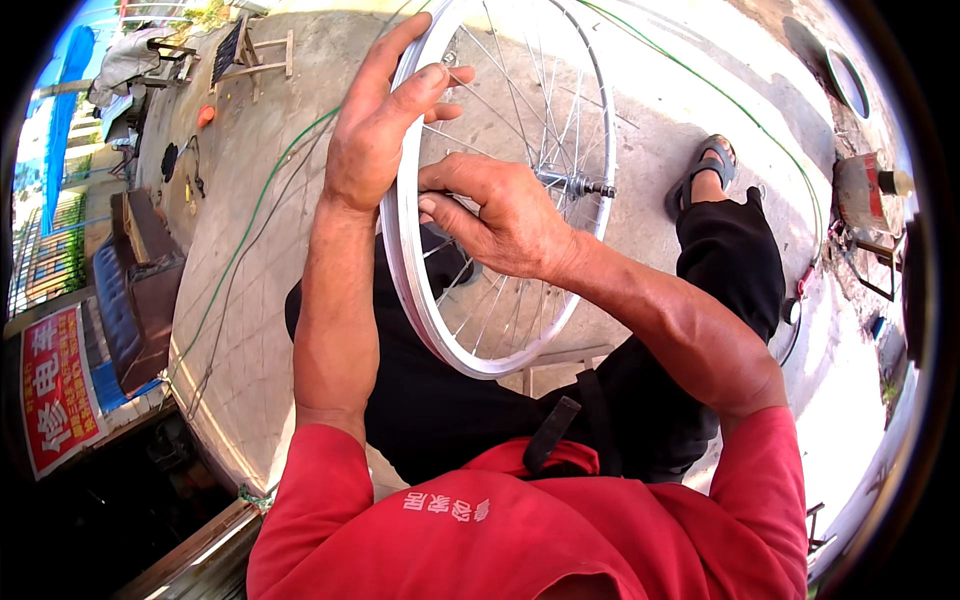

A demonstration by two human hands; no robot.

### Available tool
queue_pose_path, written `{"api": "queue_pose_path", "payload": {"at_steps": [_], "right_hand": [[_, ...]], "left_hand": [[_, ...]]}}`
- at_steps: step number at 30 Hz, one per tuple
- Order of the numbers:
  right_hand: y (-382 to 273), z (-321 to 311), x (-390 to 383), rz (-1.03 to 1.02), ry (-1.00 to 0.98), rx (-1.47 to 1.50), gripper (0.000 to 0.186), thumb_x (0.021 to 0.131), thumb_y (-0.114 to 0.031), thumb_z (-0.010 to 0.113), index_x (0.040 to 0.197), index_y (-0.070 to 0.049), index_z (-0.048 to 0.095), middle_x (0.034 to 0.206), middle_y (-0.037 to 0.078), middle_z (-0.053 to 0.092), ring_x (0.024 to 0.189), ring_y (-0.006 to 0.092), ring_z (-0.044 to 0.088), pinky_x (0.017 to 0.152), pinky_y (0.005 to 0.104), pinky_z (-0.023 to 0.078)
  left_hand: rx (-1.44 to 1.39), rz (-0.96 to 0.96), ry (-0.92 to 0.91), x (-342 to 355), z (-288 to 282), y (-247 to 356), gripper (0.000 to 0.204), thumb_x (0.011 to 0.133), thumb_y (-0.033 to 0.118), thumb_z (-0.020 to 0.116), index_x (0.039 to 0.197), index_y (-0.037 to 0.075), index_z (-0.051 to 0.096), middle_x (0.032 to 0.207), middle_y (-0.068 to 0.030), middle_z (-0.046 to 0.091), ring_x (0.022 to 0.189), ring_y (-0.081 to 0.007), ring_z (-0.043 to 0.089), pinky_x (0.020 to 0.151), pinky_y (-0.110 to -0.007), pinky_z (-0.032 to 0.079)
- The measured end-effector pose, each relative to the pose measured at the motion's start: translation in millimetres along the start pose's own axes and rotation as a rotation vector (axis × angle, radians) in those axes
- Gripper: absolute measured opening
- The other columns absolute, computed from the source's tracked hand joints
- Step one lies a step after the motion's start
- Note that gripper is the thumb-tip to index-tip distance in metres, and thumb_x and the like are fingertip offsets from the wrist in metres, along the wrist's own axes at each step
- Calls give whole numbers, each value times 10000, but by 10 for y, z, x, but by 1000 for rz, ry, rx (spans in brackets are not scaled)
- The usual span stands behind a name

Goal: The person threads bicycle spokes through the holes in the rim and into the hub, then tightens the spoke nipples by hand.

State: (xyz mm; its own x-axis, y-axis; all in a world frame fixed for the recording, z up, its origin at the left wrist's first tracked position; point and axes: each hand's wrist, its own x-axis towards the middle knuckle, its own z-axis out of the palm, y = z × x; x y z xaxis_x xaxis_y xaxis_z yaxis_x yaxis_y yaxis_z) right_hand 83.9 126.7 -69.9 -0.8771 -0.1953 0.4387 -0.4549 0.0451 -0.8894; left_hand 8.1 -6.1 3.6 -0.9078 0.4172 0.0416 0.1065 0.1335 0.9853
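Note:
A bare silver bicycle wheel (pixel 432 318) without a tyre stands upright before me, over my lap. Thin spokes run from its rim to a metal hub (pixel 568 184) with a threaded axle end pointing right. My left hand (pixel 372 135) grips the rim's left side, its thumb and fingers around it. Against the inner side of that same rim section, my right hand (pixel 500 212) is closed, thumb and index finger pinched by the spoke ends. Whatever lies between those fingertips is too hidden to name.
Green hose (pixel 262 205) runs across the concrete floor. At left are a worn blue-padded seat (pixel 118 295) and a red sign (pixel 60 385). A small wooden-legged stool (pixel 252 55) stands far left. On the right are a red-and-grey container (pixel 862 190) and a round rim (pixel 848 82).

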Motion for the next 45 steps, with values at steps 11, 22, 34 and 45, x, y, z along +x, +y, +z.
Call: {"api": "queue_pose_path", "payload": {"at_steps": [11, 22, 34, 45], "right_hand": [[31, -35, 22, 90, -93, 88, 139, 920, -103, 688, 1038, -32, 667, 921, 147, 703, 849, 373, 697, 738, 454, 552], [-134, -27, -266, -26, -203, 12, 213, 831, -48, 746, 1025, -30, 660, 985, 125, 670, 954, 343, 675, 817, 432, 556], [-16, -74, -130, -14, -352, 118, 163, 933, -157, 680, 1041, -35, 671, 970, 144, 668, 935, 375, 662, 801, 464, 533], [92, -19, -177, -111, -317, 78, 212, 916, -174, 711, 1075, -37, 684, 959, 118, 682, 909, 337, 686, 784, 436, 553]], "left_hand": [[-13, 14, 1, -26, 28, 21, 665, 1011, 320, 570, 1569, 15, 378, 1490, -187, 518, 1246, -327, 628, 960, -393, 535], [-73, 4, -12, 2, -17, -32, 637, 1035, 305, 552, 1567, 4, 371, 1470, -185, 534, 1259, -328, 619, 966, -400, 535], [-160, -51, -2, -11, -93, -57, 673, 1018, 258, 608, 1582, 7, 339, 1420, -172, 542, 1211, -272, 633, 901, -351, 564], [-142, -58, 18, -36, -82, -51, 676, 1021, 271, 614, 1580, 0, 347, 1409, -167, 548, 1209, -265, 634, 897, -351, 572]]}}
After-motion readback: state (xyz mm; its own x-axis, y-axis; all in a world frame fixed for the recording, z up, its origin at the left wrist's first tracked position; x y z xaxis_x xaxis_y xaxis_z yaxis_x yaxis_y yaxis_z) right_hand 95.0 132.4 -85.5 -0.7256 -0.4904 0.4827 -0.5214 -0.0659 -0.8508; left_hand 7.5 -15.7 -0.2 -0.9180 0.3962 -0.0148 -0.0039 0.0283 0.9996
